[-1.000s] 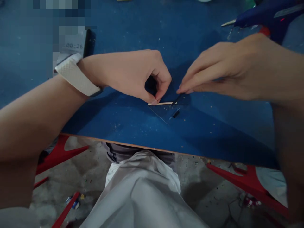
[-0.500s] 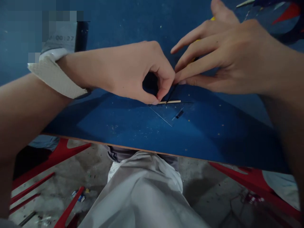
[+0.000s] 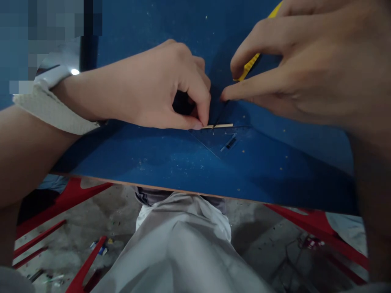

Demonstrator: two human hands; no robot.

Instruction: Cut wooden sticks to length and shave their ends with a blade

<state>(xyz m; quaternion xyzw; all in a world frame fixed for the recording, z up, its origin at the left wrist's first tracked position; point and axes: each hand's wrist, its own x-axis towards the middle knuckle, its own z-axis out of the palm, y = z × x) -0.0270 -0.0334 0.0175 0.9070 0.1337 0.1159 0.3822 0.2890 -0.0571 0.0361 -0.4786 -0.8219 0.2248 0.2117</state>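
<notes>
On the blue table (image 3: 171, 162), my left hand (image 3: 171, 89) pinches the left end of a thin pale stick (image 3: 224, 125). A clear triangular ruler (image 3: 210, 142) lies flat just below the stick. My right hand (image 3: 293, 69) is up and to the right, its fingers curved around a yellow tool (image 3: 252, 65). A thin dark tip slants down from near its fingertips and meets the stick. Most of the tool is hidden behind my fingers.
The table's front edge (image 3: 152, 188) runs across in front of my lap. Red chair parts (image 3: 76, 195) stand below at both sides, with small litter on the floor. A dark upright object (image 3: 88, 49) is at the upper left.
My left hand has shifted slightly left. My right hand has risen and looks larger, and more of the yellow tool shows. The dark item at the upper right is out of sight.
</notes>
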